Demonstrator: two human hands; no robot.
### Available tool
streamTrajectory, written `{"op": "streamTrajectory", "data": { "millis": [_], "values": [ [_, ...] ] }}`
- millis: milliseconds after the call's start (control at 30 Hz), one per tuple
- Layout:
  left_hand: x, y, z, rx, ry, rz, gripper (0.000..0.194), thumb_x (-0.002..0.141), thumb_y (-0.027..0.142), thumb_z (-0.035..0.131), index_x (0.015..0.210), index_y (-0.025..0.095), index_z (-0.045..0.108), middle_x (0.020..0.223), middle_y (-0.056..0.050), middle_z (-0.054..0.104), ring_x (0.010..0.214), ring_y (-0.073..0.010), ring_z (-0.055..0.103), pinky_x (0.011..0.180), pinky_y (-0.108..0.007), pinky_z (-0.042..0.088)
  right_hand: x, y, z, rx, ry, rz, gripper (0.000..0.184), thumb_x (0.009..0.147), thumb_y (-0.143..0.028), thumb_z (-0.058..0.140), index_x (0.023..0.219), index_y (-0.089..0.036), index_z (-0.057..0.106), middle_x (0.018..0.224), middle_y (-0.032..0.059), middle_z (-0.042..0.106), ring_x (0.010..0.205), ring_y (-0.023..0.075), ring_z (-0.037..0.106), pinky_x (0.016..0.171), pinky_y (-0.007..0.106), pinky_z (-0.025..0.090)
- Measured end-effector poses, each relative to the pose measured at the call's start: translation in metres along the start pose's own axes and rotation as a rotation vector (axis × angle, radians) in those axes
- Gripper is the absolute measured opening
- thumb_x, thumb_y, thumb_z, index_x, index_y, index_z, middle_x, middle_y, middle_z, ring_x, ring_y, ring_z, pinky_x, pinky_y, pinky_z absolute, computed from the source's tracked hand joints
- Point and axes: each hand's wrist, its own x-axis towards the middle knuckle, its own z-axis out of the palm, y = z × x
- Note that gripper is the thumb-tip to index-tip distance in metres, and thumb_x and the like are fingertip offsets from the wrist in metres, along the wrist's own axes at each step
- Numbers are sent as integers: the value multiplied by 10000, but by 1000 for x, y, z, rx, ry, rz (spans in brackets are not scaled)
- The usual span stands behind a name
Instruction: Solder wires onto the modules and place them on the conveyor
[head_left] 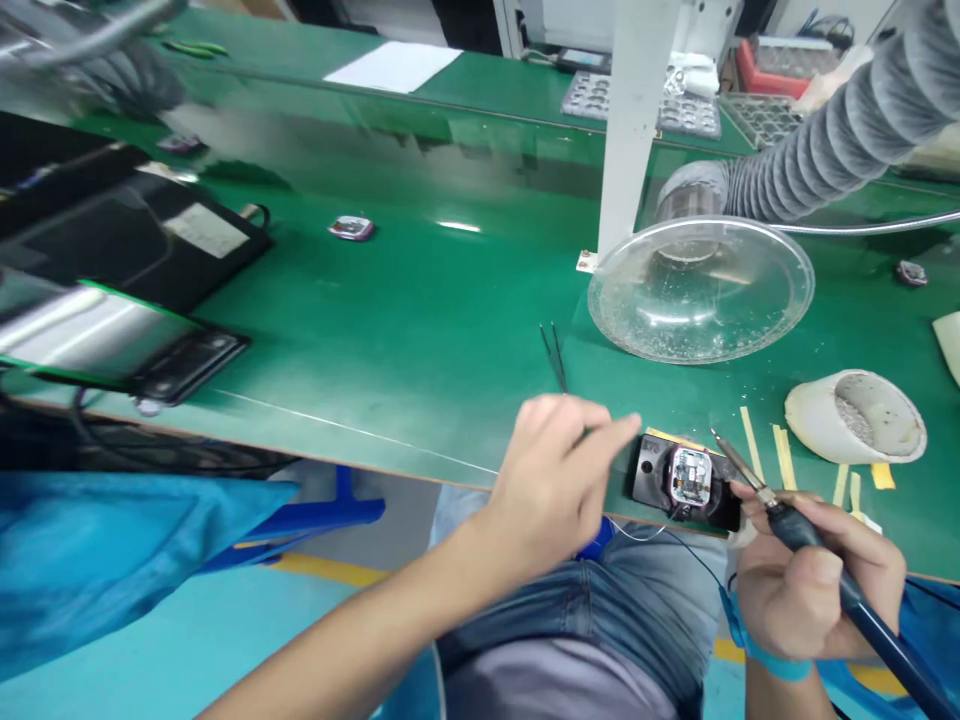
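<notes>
Right hand is sitting nearest, blue wristband showing below it; its fingers are clamping on a soldering iron, metal tip pointing up and left; left hand is lying across the counter's near edge, index finger stretching toward a black fixture, other fingers curling; cannot tell whether those are gripping anything.

Small square device is resting face up in the fixture, inner parts showing, right by the counter edge; iron tip is standing just past the device's upper right, appearing apart from it; fixture contact unclear.

Risks, as judged: if the iron is hot, a slip of the right wrist could be scorching exposed parts; the left index is pointing into the same small area, so a careless reach could be meeting the tip; a knock could be tipping the fixture off the edge.

Farther out, tweezers are pointing away, rear end hiding behind the left hand; yellow strips and a white cup are lying to the right; a clear hood is leaning beyond, its rim possibly obstructing a lifted iron; trays are occupying the back.
</notes>
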Motion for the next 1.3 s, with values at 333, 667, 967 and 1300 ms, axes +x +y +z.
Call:
{"op": "streamTrajectory", "data": {
  "millis": [333,667,967,1300],
  "values": [
    [17,-90,-28,483,-242,-363,210,1101,179,590,1083,213,796,1198,-189,785,1156,-408,641,952,-550,493,5,5,-15,-92,-208,-142,347,1051,-425,838,1234,-130,842,996,105,801,829,313,837,766,469,726],
    [-4,-41,-35,114,14,-321,166,1165,172,552,1146,233,706,1040,-54,755,985,-253,702,874,-390,565,26,-7,2,-147,-752,-500,729,1187,-414,736,1832,-264,431,1419,155,816,1450,355,752,1237,712,650],
    [-7,-8,-5,-52,-33,-314,112,1170,147,560,1148,224,638,1054,-41,755,959,-210,759,844,-319,618,14,-11,-4,-295,-601,-327,666,1187,-400,737,1782,-190,523,1339,155,859,1359,338,816,1124,513,728],
    [11,46,20,-559,116,-526,137,1162,139,643,1222,243,708,1074,3,856,974,-144,856,870,-228,660,13,-14,-8,-304,-570,-254,674,1205,-512,699,1772,-185,537,1258,142,878,1279,349,849,1033,510,750]
  ]
}}
